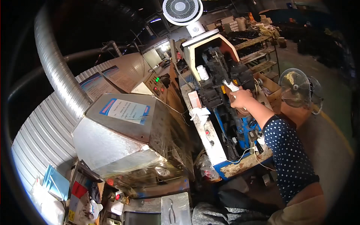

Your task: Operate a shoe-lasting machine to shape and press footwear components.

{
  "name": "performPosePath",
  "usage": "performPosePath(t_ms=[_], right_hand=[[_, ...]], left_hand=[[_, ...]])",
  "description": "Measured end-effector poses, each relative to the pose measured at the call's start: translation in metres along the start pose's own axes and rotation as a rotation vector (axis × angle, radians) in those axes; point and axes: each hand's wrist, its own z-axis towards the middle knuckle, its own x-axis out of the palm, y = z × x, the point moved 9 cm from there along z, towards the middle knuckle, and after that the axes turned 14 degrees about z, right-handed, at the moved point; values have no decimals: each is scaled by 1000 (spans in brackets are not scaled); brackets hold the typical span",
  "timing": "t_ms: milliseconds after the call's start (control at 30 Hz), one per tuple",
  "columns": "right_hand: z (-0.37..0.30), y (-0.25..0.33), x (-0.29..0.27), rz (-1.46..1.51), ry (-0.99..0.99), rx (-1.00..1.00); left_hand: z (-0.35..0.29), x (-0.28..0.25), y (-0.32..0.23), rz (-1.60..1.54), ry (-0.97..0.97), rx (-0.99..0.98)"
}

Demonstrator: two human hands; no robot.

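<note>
My right hand (242, 98) reaches in from the lower right, its forearm in a dark sleeve with white dots. Its fingers are closed around a slim white object (230, 86), whose kind I cannot make out. The hand is over a black machine (221, 93) with dark, grimy blocks and blue parts lower down. A white bottle (202, 72) stands on the machine, to the left of my hand. Nearer to me, a crumpled white cloth (200, 114) hangs on the machine's left edge. My left hand does not show.
A large metal hood (116, 135) fills the left, below a silver duct (56, 56). A white fan (180, 10) tops the machine. To the right are a cardboard box (273, 98) and a floor fan (295, 87). Pliers (171, 212) lie on a metal plate at the bottom.
</note>
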Motion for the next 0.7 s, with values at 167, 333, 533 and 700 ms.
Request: performPosePath(t_ms=[167,333,533,700], right_hand=[[-1,3,-3,-7,27,39],[-9,5,-4,19,-26,12],[-9,1,0,38,-30,26],[-15,-1,0,48,-92,4]], left_hand=[[0,-1,-10,88,6,-20],[0,1,-5,117,-60,39],[0,12,14,-10,84,-95],[-1,11,9,44,120,-149]])
